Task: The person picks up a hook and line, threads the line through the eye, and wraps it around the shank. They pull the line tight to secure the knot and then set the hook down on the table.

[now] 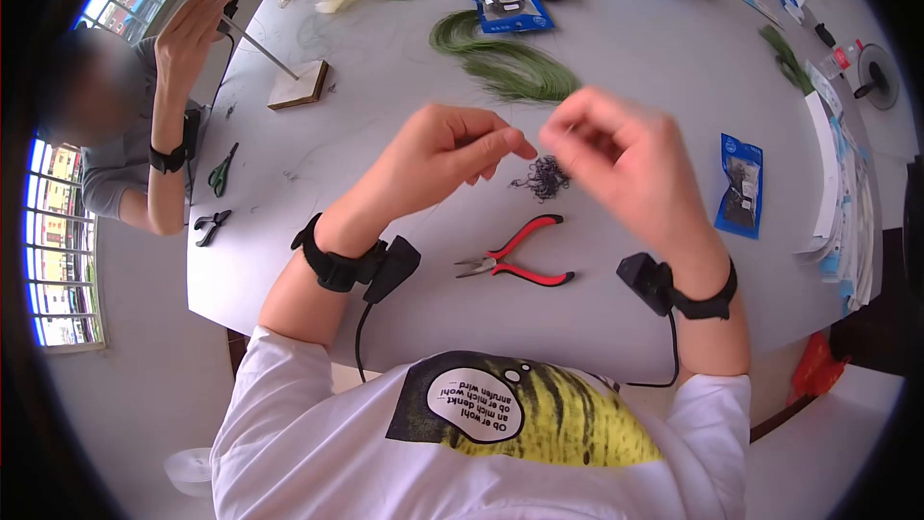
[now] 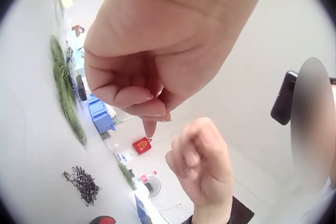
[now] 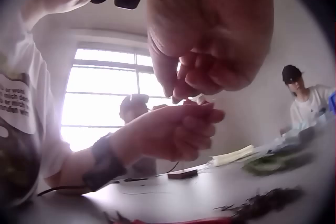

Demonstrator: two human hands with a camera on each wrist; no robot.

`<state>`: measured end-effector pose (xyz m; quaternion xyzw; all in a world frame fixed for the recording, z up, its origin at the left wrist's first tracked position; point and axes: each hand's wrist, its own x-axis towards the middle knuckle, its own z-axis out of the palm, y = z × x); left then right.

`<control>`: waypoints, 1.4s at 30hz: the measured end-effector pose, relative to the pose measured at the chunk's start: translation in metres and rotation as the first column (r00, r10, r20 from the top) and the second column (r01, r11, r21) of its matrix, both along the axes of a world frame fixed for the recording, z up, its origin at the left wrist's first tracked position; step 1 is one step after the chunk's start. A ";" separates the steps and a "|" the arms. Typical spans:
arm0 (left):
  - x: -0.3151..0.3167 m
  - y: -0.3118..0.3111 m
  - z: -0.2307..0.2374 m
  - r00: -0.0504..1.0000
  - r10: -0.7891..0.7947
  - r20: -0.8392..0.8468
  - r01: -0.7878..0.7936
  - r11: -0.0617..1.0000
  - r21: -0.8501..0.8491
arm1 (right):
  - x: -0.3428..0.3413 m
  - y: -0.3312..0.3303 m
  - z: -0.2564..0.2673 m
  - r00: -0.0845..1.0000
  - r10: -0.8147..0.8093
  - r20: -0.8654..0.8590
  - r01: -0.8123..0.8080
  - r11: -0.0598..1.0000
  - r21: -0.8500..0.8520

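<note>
In the head view the left hand [image 1: 443, 154] has its thumb and index finger brought together, left of a small heap of dark curly pieces [image 1: 547, 178]. The right hand [image 1: 626, 164], slightly blurred, is raised just right of the heap, fingers curled in toward the thumb. A small gap parts the hands. In the left wrist view the left hand [image 2: 157, 45] is bent inward with fingertips meeting the thumb; the right hand [image 2: 202, 161] faces it. Nothing can be made out for certain between either hand's fingertips. Red-handled pliers [image 1: 515, 255] lie open below them.
Green strands [image 1: 510, 67] and a blue packet [image 1: 510, 8] lie beyond the hands; another packet [image 1: 739, 185] lies right. At left, a person handles a rod above a wooden block [image 1: 298, 85], near green snips [image 1: 223, 170] and black pliers [image 1: 212, 227]. Cables hang from both wrists.
</note>
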<state>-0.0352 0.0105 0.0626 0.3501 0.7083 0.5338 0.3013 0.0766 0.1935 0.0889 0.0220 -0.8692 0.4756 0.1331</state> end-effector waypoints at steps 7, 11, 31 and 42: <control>0.019 0.000 0.011 0.974 -0.108 -0.200 0.066 0.976 -0.207 | -0.015 0.007 -0.032 0.977 0.199 0.070 -0.152 0.894 -0.421; 0.014 -0.003 0.012 0.949 -0.134 -0.285 0.059 0.964 -0.259 | -0.013 0.018 -0.018 0.991 0.063 0.116 -0.016 0.930 -0.366; -0.003 -0.026 0.031 0.795 -0.075 -0.602 -0.125 0.951 -0.284 | -0.007 0.044 -0.004 0.997 -0.051 0.062 0.065 0.965 -0.255; 0.017 0.009 -0.002 0.981 0.047 0.190 -0.085 0.977 0.195 | -0.016 0.013 -0.029 0.996 0.006 -0.092 -0.036 0.944 -0.327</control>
